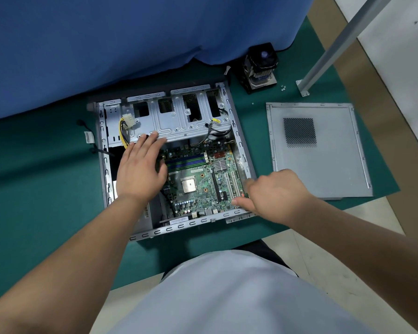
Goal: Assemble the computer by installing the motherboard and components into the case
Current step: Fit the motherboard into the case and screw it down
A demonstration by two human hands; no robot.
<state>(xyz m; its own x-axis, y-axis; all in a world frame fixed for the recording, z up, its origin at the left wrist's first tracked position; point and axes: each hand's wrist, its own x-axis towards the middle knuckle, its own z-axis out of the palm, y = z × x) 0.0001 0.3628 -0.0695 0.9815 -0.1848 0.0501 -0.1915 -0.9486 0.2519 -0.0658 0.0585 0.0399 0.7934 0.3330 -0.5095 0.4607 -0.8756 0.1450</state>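
Observation:
An open grey metal computer case [171, 229] lies flat on a green mat. Inside it sits the green motherboard [198, 186], with its CPU socket [188, 185] and blue memory slots [187, 162] showing. My left hand [140, 167] lies flat with straight fingers over the board's left edge, fingertips touching the drive cage [179, 121]. At the board's near right corner, by the case wall, my right hand [273, 196] has its fingers curled, thumb and fingers pinching the board's edge. A black CPU cooler with fan [260, 66] stands behind the case.
The case's grey side panel [323, 165] lies on the mat to the right. A few small screws [283, 87] lie near the cooler. A yellow and black power cable with a white plug [127, 124] hangs in the case. Blue cloth [106, 44] covers the back. A metal leg [323, 56] stands at right.

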